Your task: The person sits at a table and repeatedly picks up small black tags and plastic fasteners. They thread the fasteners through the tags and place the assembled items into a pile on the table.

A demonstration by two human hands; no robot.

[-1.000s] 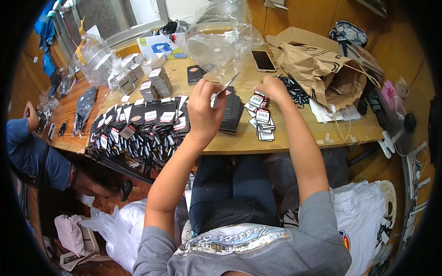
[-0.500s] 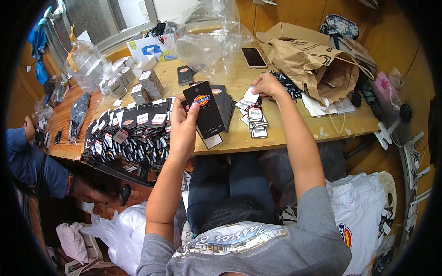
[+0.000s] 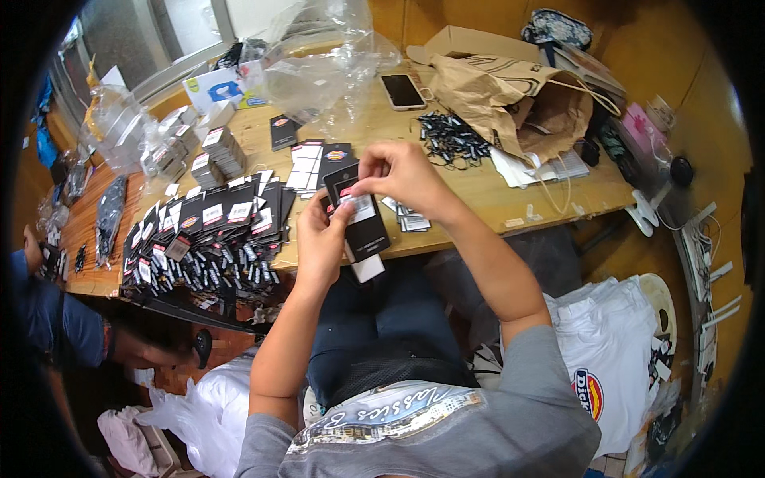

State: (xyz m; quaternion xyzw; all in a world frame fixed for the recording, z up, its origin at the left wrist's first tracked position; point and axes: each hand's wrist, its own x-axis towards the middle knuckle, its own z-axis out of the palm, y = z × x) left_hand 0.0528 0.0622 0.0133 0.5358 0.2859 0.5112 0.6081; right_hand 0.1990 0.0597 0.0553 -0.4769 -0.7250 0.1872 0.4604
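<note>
My left hand (image 3: 320,243) is closed round the edge of a black hang tag (image 3: 369,237), its thumb pressed on the tag's front. A small white barcode tag (image 3: 363,209) lies over the middle of that hang tag. At its upper edge my right hand (image 3: 405,177) pinches with thumb and forefinger; the exact grip is partly hidden. A blank white card (image 3: 368,269) sticks out below the hang tag. Behind my hands stands a stack of black hang tags (image 3: 335,155) beside laid-out white cards (image 3: 305,166). Small white barcode tags (image 3: 412,220) lie in a pile under my right forearm.
Many strung black tags (image 3: 211,231) cover the table's left front. Small card stacks (image 3: 225,151), a clear plastic bag (image 3: 319,64), a phone (image 3: 403,92), black strings (image 3: 453,139) and a brown paper bag (image 3: 510,99) sit farther back. Another person's leg (image 3: 72,327) is at left.
My right hand has moved left from the white tag pile to the black hang tag, bringing a white barcode tag onto it. The whole view has shifted slightly.
</note>
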